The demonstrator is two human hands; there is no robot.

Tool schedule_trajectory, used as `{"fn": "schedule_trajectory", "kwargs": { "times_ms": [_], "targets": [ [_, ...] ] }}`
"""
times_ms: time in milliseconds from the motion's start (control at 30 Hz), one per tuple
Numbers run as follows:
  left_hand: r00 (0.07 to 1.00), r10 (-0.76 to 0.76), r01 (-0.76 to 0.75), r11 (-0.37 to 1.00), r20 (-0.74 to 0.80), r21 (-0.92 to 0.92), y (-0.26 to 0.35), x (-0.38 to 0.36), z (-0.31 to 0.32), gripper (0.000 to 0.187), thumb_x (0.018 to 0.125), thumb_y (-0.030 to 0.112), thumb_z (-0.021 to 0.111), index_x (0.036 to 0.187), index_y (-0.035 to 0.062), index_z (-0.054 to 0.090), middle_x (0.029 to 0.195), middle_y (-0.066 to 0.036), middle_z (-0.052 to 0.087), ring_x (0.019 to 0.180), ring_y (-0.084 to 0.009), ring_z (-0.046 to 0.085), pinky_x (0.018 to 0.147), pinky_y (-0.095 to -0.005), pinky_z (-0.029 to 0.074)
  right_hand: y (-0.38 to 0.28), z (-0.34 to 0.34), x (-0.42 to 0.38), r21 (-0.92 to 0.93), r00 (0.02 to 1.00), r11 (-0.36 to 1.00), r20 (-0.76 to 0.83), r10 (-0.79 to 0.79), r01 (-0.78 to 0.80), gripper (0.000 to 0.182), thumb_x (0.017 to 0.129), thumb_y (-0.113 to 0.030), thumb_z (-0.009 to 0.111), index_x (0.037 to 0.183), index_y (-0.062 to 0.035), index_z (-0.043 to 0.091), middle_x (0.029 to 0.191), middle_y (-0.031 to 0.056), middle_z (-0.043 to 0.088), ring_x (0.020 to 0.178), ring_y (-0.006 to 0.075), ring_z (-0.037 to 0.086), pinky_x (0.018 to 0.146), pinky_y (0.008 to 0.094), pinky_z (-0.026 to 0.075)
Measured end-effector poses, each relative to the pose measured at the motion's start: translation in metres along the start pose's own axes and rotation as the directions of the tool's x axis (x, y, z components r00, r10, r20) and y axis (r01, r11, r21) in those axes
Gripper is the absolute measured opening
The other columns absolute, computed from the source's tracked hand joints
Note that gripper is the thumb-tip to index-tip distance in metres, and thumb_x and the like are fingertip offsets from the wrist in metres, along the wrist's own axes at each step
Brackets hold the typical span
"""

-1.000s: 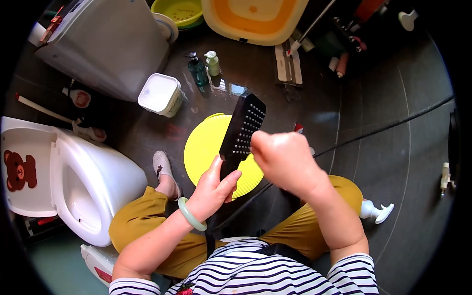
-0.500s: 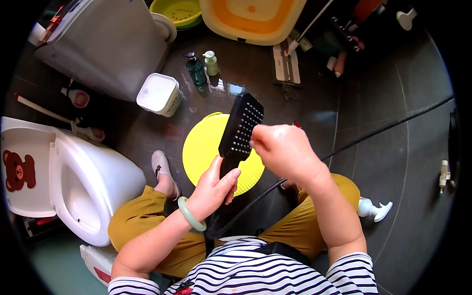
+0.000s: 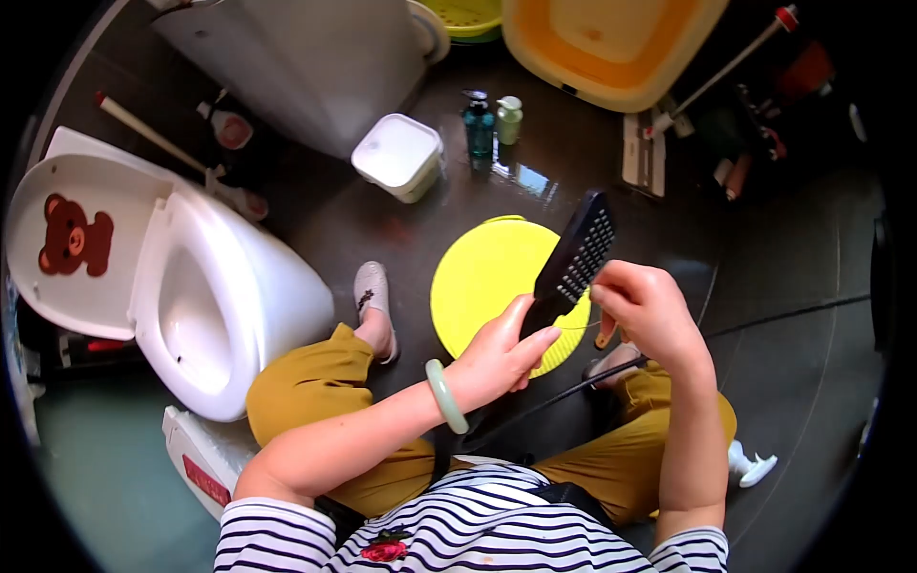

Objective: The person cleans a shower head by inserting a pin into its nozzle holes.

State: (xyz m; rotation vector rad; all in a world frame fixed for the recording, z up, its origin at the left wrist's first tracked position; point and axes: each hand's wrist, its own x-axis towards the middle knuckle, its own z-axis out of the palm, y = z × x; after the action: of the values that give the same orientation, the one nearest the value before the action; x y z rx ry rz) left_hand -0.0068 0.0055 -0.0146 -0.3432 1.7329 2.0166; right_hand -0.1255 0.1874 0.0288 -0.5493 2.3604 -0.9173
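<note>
A black shower head (image 3: 577,250) with rows of pale nozzles is tilted up to the right, its face turned toward my right hand. My left hand (image 3: 501,351) is closed round its handle, thumb stretched along it; a pale green bangle (image 3: 446,396) circles that wrist. Just right of the shower head, my right hand (image 3: 650,310) is closed in a pinch. An orange-brown end of a small thin tool (image 3: 603,338) shows below its fingers, and a fine wire-like line reaches toward my left thumb. The rest of the tool is hidden. A black hose (image 3: 564,393) runs below both hands.
Below the shower head stands a round yellow lid or stool top (image 3: 482,282). A toilet (image 3: 277,296) is at left. A white-lidded tub (image 3: 396,158), pump bottles (image 3: 479,124) and an orange-white basin (image 3: 611,48) are farther back. A spray bottle (image 3: 750,465) lies at right.
The view has shifted, so the surroundings sit farther right. My right hand has moved from the nozzle face down toward the shower head's neck. The small tool's orange-brown end now shows.
</note>
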Motion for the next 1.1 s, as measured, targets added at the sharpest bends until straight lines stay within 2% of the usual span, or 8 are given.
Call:
{"fn": "schedule_trajectory", "kwargs": {
  "times_ms": [100, 200, 267, 333, 400, 567, 667, 1100],
  "targets": [
    [0.995, 0.084, -0.087, 0.995, -0.058, -0.047, 0.005, 0.003, -0.003, 0.035, 0.102, 0.026, 0.053, 0.124, 0.0011, 0.04, 0.074, -0.003, 0.054, 0.054, -0.0096, 0.052, 0.05, -0.0234, 0.043, -0.004, 0.016, -0.007, 0.137, 0.99, 0.988, -0.127, -0.054, 0.072, 0.013, 0.092, -0.013, 0.062, 0.087, -0.0019, 0.064, 0.064, 0.0083, 0.065, 0.057, 0.0188, 0.065, 0.056, 0.0302, 0.048],
    [0.987, -0.008, -0.043, 0.948, -0.16, -0.316, 0.006, 0.006, -0.008, 0.026, 0.104, 0.03, 0.049, 0.119, 0.0099, 0.044, 0.078, -0.002, 0.055, 0.056, -0.0091, 0.052, 0.052, -0.024, 0.046, -0.014, 0.018, -0.018, 0.072, 0.981, 0.987, -0.142, -0.135, 0.146, 0.009, 0.093, -0.008, 0.061, 0.089, -0.0011, 0.063, 0.063, 0.0083, 0.063, 0.054, 0.0147, 0.063, 0.052, 0.027, 0.046],
    [0.98, -0.114, 0.022, 0.876, -0.162, -0.481, 0.006, 0.007, -0.019, 0.023, 0.104, 0.033, 0.048, 0.115, 0.0134, 0.044, 0.08, -0.001, 0.054, 0.057, -0.0086, 0.051, 0.052, -0.0232, 0.046, -0.019, 0.006, -0.02, 0.189, 0.979, 0.975, -0.189, -0.081, 0.117, 0.007, 0.094, -0.006, 0.06, 0.089, -0.0007, 0.063, 0.063, 0.007, 0.061, 0.054, 0.0116, 0.061, 0.051, 0.0246, 0.045],
    [0.99, -0.126, 0.073, 0.85, -0.066, -0.521, 0.011, 0.005, -0.023, 0.021, 0.106, 0.035, 0.045, 0.111, 0.0144, 0.044, 0.081, -0.001, 0.054, 0.057, -0.0095, 0.05, 0.053, -0.0248, 0.047, -0.012, -0.001, -0.012, 0.147, 0.922, 0.951, -0.324, -0.213, 0.271, 0.007, 0.096, -0.007, 0.06, 0.093, -0.0024, 0.065, 0.064, -0.0002, 0.057, 0.051, 0.0059, 0.055, 0.046, 0.0172, 0.039],
    [0.989, -0.139, 0.142, 0.802, 0.05, -0.581, 0.008, -0.002, -0.018, 0.023, 0.105, 0.036, 0.047, 0.112, 0.0151, 0.042, 0.081, -0.001, 0.054, 0.056, -0.0097, 0.051, 0.052, -0.0258, 0.048, -0.014, 0.002, -0.015, 0.128, 0.911, 0.951, -0.348, -0.223, 0.281, 0.007, 0.096, -0.007, 0.061, 0.096, -0.0022, 0.066, 0.065, 0.0003, 0.059, 0.052, 0.0067, 0.057, 0.048, 0.019, 0.042],
    [0.971, -0.013, 0.144, 0.828, 0.237, -0.543, 0.003, -0.011, -0.015, 0.032, 0.105, 0.039, 0.044, 0.123, 0.0136, 0.039, 0.082, -0.005, 0.053, 0.058, -0.0136, 0.053, 0.057, -0.0282, 0.05, -0.011, 0.011, -0.022, 0.029, 0.918, 0.957, -0.294, -0.266, 0.287, 0.007, 0.093, -0.006, 0.064, 0.096, -0.0006, 0.066, 0.065, 0.0058, 0.061, 0.055, 0.0098, 0.061, 0.052, 0.023, 0.046],
    [0.971, 0.025, 0.109, 0.838, 0.237, -0.535, 0.004, -0.012, -0.013, 0.036, 0.105, 0.042, 0.044, 0.125, 0.0131, 0.039, 0.08, -0.006, 0.053, 0.059, -0.014, 0.054, 0.057, -0.0283, 0.05, -0.01, 0.013, -0.024, -0.077, 0.873, 0.938, -0.346, -0.344, 0.339, 0.007, 0.091, -0.008, 0.066, 0.096, -0.0027, 0.067, 0.065, 0.0082, 0.062, 0.053, 0.0139, 0.062, 0.051, 0.0254, 0.046],
    [0.978, 0.03, 0.082, 0.856, 0.206, -0.511, 0.007, -0.015, -0.015, 0.036, 0.104, 0.042, 0.045, 0.126, 0.0142, 0.038, 0.081, -0.006, 0.054, 0.06, -0.0149, 0.054, 0.058, -0.0281, 0.05, -0.009, 0.017, -0.022, -0.137, 0.836, 0.913, -0.367, -0.407, 0.384, 0.007, 0.091, -0.009, 0.066, 0.094, -0.0033, 0.067, 0.069, 0.0094, 0.065, 0.054, 0.0171, 0.064, 0.052, 0.0271, 0.048]
  ]
}}
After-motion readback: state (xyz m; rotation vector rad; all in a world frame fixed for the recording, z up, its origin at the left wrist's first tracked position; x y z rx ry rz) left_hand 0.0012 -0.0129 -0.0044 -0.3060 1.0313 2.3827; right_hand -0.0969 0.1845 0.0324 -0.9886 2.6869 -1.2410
